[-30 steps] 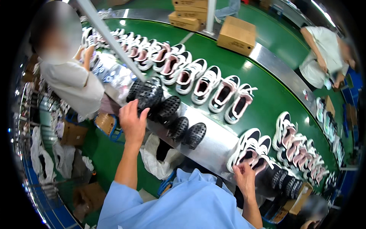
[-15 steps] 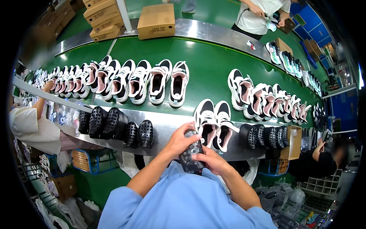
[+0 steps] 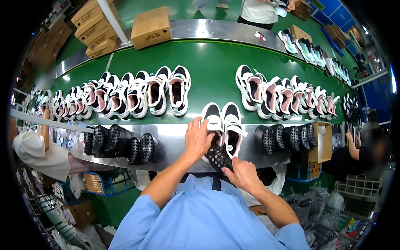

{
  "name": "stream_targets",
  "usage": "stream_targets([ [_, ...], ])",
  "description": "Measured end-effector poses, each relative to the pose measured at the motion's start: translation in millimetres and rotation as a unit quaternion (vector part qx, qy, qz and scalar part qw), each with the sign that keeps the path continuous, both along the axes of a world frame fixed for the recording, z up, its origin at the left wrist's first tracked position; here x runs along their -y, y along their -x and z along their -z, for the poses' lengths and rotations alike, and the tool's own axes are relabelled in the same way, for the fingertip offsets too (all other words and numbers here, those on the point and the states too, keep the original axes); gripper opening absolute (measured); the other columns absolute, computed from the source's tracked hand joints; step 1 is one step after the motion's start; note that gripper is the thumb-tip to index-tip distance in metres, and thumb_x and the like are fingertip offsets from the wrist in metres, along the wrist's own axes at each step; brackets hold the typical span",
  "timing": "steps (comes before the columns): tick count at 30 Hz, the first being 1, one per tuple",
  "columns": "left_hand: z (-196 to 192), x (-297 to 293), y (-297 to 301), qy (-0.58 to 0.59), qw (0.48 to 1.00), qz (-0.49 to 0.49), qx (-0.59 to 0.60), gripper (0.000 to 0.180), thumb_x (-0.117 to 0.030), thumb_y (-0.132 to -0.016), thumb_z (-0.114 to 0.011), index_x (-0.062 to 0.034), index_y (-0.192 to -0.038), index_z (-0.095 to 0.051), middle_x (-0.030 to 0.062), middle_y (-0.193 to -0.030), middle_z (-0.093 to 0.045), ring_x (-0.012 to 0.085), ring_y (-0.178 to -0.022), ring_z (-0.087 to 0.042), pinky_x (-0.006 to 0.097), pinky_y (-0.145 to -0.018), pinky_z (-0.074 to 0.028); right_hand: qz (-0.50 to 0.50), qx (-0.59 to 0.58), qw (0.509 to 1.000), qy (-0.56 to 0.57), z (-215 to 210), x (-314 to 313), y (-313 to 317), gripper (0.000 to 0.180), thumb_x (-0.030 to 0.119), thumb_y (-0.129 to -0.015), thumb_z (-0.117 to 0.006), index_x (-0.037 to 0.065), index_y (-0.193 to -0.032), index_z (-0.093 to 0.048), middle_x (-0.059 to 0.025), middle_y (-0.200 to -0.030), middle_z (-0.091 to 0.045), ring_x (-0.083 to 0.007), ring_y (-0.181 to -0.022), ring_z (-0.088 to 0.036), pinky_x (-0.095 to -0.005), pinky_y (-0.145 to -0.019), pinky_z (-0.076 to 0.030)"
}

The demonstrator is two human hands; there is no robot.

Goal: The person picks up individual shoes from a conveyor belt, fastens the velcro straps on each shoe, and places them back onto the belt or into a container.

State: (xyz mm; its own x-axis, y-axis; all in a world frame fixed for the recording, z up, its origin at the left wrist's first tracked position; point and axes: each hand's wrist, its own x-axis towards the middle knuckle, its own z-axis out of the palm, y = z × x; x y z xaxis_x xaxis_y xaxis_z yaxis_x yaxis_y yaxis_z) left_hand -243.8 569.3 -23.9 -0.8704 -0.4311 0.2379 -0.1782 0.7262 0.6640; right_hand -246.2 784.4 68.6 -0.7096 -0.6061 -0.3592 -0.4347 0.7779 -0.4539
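A pair of white and black sneakers with pink lining stands in front of me, toes pointing away. My left hand [image 3: 197, 141] grips the left sneaker [image 3: 213, 120] at its outer side and collar, fingers bent round it. In my right hand [image 3: 243, 174] is a black plastic shoe tree [image 3: 218, 158] dotted with holes, held at its near end. The shoe tree tilts, its far end at the opening of the left sneaker; how deep it reaches is hidden. Beside it, the right sneaker [image 3: 231, 125] stands untouched, its opening showing.
Rows of similar sneakers [image 3: 178, 89] line the green belt [image 3: 212, 79] on both sides. More black shoe trees [image 3: 148, 146] stand on the metal ledge [image 3: 175, 143] left and right, near an open carton [image 3: 320, 143]. Beyond are shoe boxes [image 3: 151, 27]. Other people work at both sides and opposite.
The shoe tree has moved from between both hands to the left sneaker's opening. My left hand has let go of it and taken the sneaker; my right hand keeps it.
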Motion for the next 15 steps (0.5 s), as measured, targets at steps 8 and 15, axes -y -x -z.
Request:
stream_targets([
  [8,32,9,18,-0.041,0.960,0.275,0.021,0.014,-0.001,-0.083,-0.066,-0.0014,-0.096,-0.070,0.0206,-0.093,-0.068,0.0430,-0.095,-0.065,0.051,-0.085,-0.054,0.023,-0.188,0.979,-0.070,98,49,20,0.047,0.039,-0.090,-0.080,-0.002,-0.103,-0.061,-0.0192,-0.090,-0.072,-0.0380,-0.075,-0.074,-0.0485,-0.066,-0.060],
  [15,47,39,17,-0.103,0.961,0.253,0.042,0.015,-0.004,-0.088,-0.067,-0.0035,-0.101,-0.076,0.0210,-0.096,-0.070,0.0418,-0.091,-0.068,0.047,-0.083,-0.056,-0.032,-0.225,0.974,-0.008,123,79,7,0.020,0.010,-0.087,-0.068,-0.002,-0.102,-0.061,-0.0178,-0.086,-0.071,-0.0303,-0.072,-0.075,-0.0390,-0.060,-0.061],
])
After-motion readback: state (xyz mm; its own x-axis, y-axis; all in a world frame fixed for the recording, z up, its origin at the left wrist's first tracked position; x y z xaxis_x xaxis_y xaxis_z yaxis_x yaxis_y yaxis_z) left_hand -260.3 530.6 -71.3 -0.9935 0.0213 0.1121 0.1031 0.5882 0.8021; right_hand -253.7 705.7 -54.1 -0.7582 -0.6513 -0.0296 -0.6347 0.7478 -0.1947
